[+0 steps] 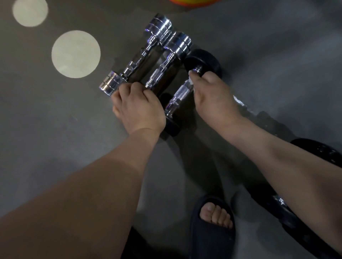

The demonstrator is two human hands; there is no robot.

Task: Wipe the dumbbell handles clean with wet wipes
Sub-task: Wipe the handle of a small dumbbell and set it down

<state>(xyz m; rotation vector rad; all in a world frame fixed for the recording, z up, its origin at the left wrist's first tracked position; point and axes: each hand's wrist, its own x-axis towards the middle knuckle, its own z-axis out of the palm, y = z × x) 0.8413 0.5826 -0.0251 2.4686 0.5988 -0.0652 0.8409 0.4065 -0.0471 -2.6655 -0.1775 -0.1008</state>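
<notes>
Three dumbbells lie side by side on the grey floor. Two are all chrome: the left one [137,61] and the middle one [162,71]. The third [180,95] has a knurled chrome handle and black rubber heads. My right hand [212,98] grips the far part of that handle with a white wet wipe [190,81] wrapped under its fingers. My left hand [137,105] rests curled over the near head of the middle chrome dumbbell, holding it; that head is hidden beneath it.
More black dumbbells [314,151] lie to the right, partly under my right forearm. My foot in a dark slipper [212,221] stands at the bottom. Two pale round spots [75,53] mark the floor at left. An orange object [192,1] peeks in at the top edge.
</notes>
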